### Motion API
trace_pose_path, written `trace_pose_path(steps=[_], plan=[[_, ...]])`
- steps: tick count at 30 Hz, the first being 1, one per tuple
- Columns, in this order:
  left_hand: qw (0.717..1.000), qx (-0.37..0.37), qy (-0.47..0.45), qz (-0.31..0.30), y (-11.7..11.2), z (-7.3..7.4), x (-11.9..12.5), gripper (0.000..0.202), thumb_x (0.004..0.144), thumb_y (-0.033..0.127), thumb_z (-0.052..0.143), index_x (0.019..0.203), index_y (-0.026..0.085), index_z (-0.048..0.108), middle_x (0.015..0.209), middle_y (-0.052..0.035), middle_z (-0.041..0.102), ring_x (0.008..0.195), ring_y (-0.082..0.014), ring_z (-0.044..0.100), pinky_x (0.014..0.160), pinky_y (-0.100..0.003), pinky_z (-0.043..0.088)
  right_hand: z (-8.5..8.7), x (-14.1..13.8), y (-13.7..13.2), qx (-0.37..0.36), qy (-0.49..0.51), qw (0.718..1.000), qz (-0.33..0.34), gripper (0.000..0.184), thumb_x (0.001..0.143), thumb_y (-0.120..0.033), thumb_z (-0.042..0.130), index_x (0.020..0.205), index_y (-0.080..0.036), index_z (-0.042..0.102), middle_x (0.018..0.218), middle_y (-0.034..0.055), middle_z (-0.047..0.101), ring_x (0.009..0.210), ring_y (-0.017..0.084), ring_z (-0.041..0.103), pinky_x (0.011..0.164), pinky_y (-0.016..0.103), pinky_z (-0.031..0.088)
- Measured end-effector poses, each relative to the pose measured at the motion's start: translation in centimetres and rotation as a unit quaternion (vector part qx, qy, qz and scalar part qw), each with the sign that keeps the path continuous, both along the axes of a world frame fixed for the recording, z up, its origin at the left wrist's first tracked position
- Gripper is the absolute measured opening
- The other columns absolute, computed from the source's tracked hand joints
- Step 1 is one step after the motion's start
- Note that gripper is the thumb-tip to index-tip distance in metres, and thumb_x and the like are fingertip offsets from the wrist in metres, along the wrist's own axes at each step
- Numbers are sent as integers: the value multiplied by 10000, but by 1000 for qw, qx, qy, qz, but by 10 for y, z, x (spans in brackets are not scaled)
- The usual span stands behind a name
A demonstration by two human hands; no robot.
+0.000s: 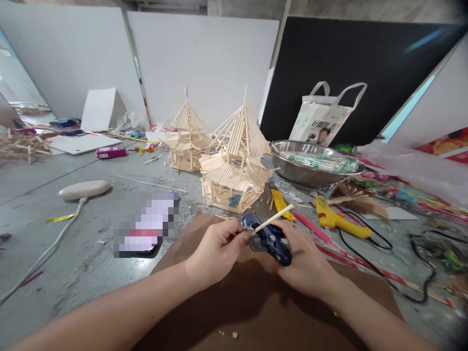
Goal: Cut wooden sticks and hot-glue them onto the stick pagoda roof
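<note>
My left hand (215, 251): fingertips pinched on lower end of wooden stick (275, 217), stick angled up toward right. My right hand (305, 261): fingers clenched round dark blue tool (271, 242), tool's front end meeting stick near left fingertips. Both hands over brown cardboard (204, 312) on grey surface (73, 263). Just beyond hands: stick pavilion (234, 175); smaller pavilion (187, 139) behind it, to left. Right of hands: yellow glue gun (338, 219) with black cord. Farther back: steel bowl (310, 170), white tote bag (325, 117).
</note>
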State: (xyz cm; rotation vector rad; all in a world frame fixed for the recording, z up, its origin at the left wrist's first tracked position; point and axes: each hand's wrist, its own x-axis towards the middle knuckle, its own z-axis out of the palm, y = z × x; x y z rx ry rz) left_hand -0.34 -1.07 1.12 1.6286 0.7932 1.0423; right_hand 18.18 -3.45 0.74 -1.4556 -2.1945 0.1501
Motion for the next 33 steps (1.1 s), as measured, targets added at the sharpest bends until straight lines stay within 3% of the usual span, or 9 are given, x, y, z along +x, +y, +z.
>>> trace_pose_path(steps=[5,13,24,33], plan=[[1000,-10,-6,-22,1,-2,0,233,777,312,465,679,116,546,632,-2,490,604,-76,412,571,-208,364,-2,-1,-2,-18,4,1000,4,408,647,-252,544,1037,-194,441,954,59,558,868,188,524,734,307,418],[998,41,42,-11,2,-3,-4,212,782,270,444,712,117,571,658,-18,543,637,-98,464,597,-226,398,-2,-1,-1,-44,13,999,-7,396,637,-275,552,1016,-185,478,877,44,596,755,172,555,660,289,431],[992,94,81,7,2,2,-6,197,772,269,460,735,128,593,611,-20,540,642,-119,477,581,-232,411,2,-1,-3,-61,9,998,-8,357,648,-271,540,989,-176,491,863,56,608,749,174,562,662,288,429],[983,133,126,7,4,4,-7,246,790,240,420,608,124,539,627,-21,524,603,-97,448,565,-217,370,5,-1,-2,-89,-14,996,-10,352,653,-250,521,991,-161,489,908,77,593,807,201,543,704,319,417]])
